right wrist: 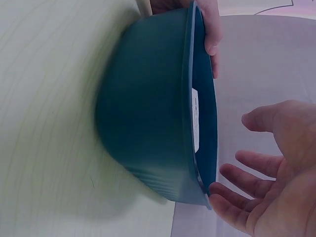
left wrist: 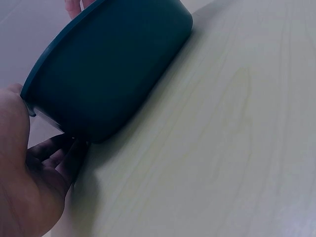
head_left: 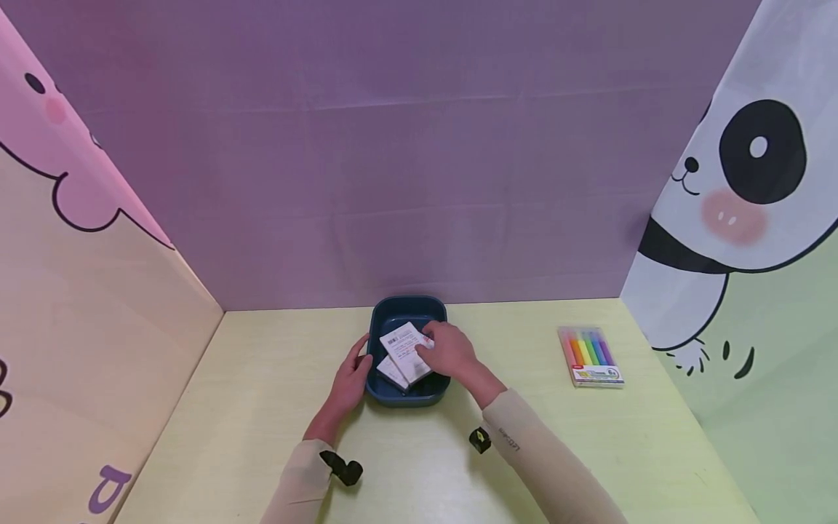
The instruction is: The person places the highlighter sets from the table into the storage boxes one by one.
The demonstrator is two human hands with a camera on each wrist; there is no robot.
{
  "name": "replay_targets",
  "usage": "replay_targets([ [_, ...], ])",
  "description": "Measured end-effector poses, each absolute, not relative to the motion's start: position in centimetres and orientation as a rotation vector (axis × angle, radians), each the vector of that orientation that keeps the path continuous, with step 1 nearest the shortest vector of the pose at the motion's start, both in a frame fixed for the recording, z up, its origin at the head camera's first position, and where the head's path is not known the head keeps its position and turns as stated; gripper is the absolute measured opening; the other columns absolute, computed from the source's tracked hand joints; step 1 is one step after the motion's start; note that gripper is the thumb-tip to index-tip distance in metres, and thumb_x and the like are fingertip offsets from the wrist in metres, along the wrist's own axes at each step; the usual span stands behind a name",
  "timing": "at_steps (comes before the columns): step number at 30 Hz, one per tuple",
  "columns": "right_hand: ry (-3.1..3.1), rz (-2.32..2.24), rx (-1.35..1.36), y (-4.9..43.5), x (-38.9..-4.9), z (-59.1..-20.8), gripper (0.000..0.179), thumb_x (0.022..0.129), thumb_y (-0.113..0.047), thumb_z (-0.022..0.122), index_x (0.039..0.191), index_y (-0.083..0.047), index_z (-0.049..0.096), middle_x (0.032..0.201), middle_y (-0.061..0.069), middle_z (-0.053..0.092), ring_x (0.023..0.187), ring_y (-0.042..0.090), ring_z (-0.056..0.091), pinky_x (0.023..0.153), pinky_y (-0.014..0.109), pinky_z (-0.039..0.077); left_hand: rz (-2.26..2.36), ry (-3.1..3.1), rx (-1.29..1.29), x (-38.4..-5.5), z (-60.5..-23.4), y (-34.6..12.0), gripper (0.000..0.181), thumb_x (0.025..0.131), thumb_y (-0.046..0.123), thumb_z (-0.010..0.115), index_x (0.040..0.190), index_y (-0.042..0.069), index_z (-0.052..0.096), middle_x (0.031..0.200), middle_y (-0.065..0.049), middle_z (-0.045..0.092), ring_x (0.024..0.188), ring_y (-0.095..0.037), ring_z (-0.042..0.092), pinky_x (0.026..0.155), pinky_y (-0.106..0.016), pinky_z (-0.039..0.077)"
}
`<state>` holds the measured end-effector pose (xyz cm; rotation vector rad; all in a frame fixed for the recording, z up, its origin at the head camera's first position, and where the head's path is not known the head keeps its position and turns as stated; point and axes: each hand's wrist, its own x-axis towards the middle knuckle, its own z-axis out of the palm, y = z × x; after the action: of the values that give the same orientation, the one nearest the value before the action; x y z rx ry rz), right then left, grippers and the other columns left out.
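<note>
A dark blue plastic bin sits on the table near the back wall. My left hand grips its left side, thumb over the rim and fingers against the outer wall. Inside lie two flat white packs with printed labels; the upper pack leans across the lower pack. My right hand hovers over the bin's right side, beside the upper pack. In the right wrist view its fingers are spread with nothing between them, the little finger right at the rim.
A clear pack of coloured markers lies on the table to the right. A purple cloth wall rises behind the bin, with printed panels on both sides. The pale wooden table carries everything.
</note>
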<state>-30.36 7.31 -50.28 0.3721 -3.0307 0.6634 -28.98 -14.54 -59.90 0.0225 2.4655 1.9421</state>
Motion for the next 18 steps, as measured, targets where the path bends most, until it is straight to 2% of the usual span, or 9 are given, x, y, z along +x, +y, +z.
replay_targets([
  [4,-3.008,0.716,0.354,7.7,-30.5,-50.2,0.037,0.091,-0.031,0.065,0.119,-0.007,0.065,0.11,0.009,0.066,0.093,0.022,0.06,0.08,0.039,0.051,1.946,2.464,0.031,-29.0,-59.9,-14.5,0.047,0.104,0.025,0.045,0.151,0.027,0.036,0.133,-0.02,0.054,0.122,-0.033,0.049,0.107,-0.051,0.032],
  [11,-2.969,0.785,0.33,8.7,-30.4,-50.1,0.032,0.091,-0.03,0.064,0.113,-0.007,0.067,0.103,0.01,0.067,0.089,0.022,0.062,0.074,0.039,0.051,1.946,2.459,0.037,-28.9,-59.9,-14.6,0.048,0.104,0.026,0.044,0.151,0.027,0.035,0.135,-0.021,0.053,0.122,-0.034,0.048,0.107,-0.053,0.031],
  [18,-2.967,0.833,0.295,9.7,-30.5,-50.3,0.029,0.09,-0.029,0.066,0.112,-0.009,0.068,0.105,0.008,0.068,0.092,0.023,0.064,0.076,0.039,0.051,1.922,2.473,0.027,-29.0,-60.1,-14.6,0.048,0.104,0.028,0.044,0.151,0.028,0.035,0.136,-0.02,0.052,0.123,-0.034,0.048,0.107,-0.053,0.031],
])
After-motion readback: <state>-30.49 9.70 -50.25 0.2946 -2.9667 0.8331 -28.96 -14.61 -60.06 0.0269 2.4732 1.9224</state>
